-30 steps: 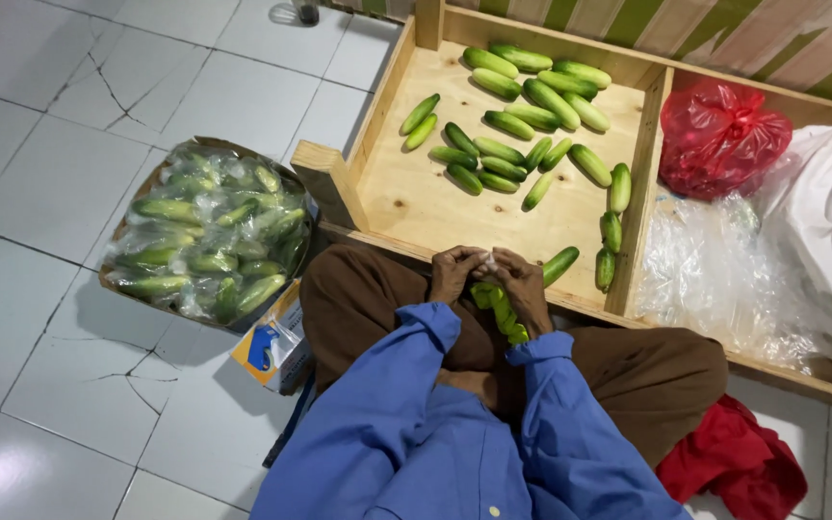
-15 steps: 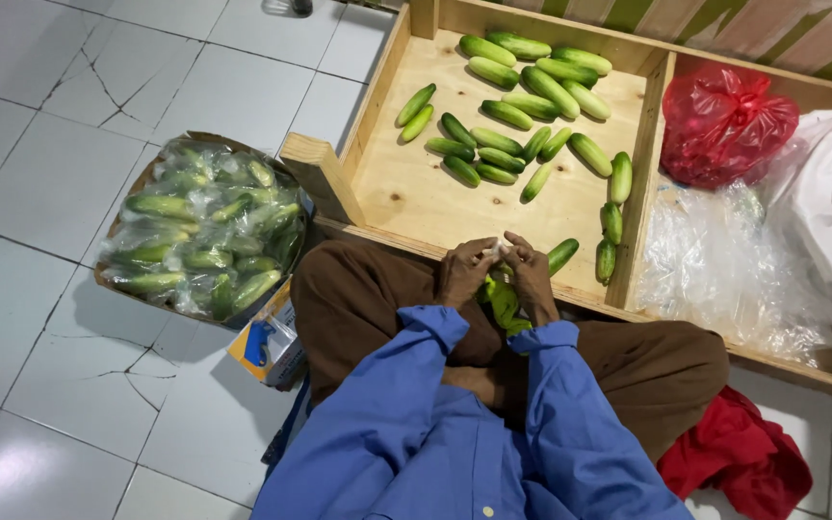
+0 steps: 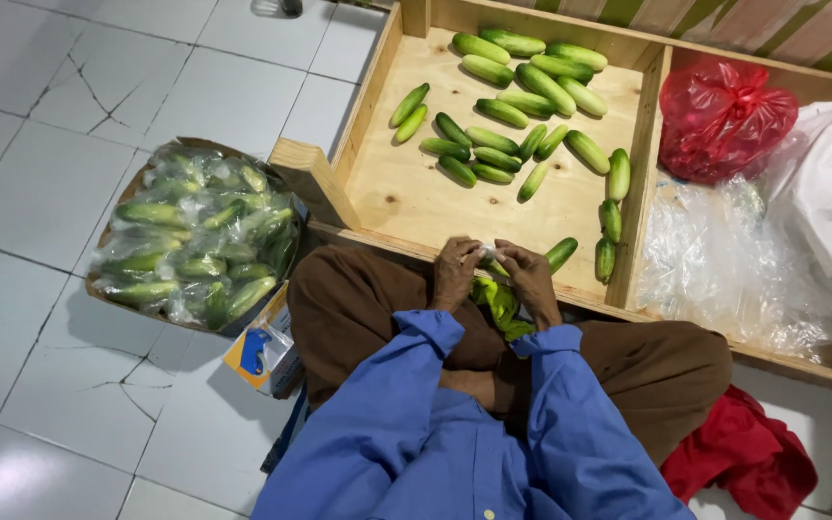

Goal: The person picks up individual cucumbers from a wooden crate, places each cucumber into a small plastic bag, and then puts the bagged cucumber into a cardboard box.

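From above, the left hand [image 3: 455, 273] and right hand [image 3: 529, 276] are closed together over the lap, pinching a small clear bag [image 3: 485, 254] with green cucumbers [image 3: 501, 304] hanging just below. A good heap of bagged cucumbers [image 3: 195, 246] already fills the box at the left. Some twenty loose cucumbers [image 3: 522, 106] lie in the wooden tray [image 3: 406, 193] beyond — I'd judge roughly half remains.

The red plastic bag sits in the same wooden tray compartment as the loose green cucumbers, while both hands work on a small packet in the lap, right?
Not quite. In the head view the red plastic bag lies in the neighbouring compartment, right of the wooden divider, not among the loose green cucumbers. The rest holds: the left hand and right hand meet over a small packet in the lap.
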